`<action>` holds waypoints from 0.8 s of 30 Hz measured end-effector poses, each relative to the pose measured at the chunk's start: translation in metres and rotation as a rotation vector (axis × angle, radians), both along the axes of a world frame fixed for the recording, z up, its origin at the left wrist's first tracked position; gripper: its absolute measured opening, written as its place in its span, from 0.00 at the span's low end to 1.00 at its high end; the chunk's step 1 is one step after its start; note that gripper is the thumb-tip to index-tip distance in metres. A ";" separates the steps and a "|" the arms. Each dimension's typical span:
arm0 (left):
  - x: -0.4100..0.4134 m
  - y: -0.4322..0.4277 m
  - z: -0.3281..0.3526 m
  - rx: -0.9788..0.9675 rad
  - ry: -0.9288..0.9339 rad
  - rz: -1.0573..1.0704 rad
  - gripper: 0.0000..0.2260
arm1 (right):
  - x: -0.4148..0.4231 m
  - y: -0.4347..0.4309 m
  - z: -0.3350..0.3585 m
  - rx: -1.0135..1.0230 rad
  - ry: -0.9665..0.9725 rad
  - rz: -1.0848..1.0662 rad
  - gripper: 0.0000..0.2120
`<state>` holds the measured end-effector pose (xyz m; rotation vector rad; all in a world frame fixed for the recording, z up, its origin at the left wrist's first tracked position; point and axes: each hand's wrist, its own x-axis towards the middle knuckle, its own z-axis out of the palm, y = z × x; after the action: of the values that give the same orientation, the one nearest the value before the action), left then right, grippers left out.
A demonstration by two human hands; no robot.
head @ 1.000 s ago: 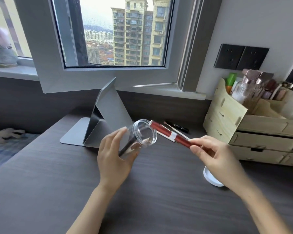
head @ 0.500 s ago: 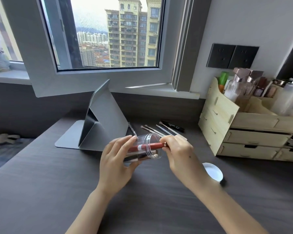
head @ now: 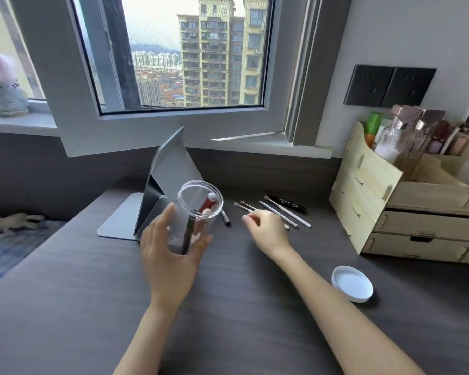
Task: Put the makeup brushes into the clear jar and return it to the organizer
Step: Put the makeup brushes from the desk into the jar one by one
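Clear jar [head: 198, 212] gripped by left hand [head: 171, 255], red brush [head: 207, 204] inside; right hand [head: 266, 228] loosely curled, empty, over brushes [head: 279, 212] left on worktop [head: 255, 307]; organizer [head: 368, 196] return pending.

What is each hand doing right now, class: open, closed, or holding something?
Left hand: closed around the clear plastic jar, which has a red-handled brush inside.
Right hand: loosely curled, holding nothing, over the thin silver brushes.

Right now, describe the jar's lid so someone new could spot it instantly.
Start at the wooden organizer on the desk's right side. In front of it, nearer the person, lies the white lid, alone on the dark desk; it is round and shallow, unlike the thin brushes farther back.
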<state>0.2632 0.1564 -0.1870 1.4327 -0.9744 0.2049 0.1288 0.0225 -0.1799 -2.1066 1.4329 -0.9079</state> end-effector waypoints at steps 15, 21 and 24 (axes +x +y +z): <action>0.004 -0.005 -0.007 0.008 -0.037 0.036 0.36 | 0.060 -0.029 -0.010 0.020 0.438 -0.045 0.12; 0.001 -0.005 -0.007 0.000 -0.074 0.027 0.36 | -0.002 0.007 0.015 0.514 -0.640 0.139 0.11; -0.001 -0.003 -0.006 -0.005 -0.111 -0.006 0.35 | -0.034 0.038 0.039 0.501 -0.955 0.259 0.03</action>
<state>0.2625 0.1532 -0.1933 1.4252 -1.0680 0.2848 0.0947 0.0605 -0.1409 -1.1631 0.7430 -1.0806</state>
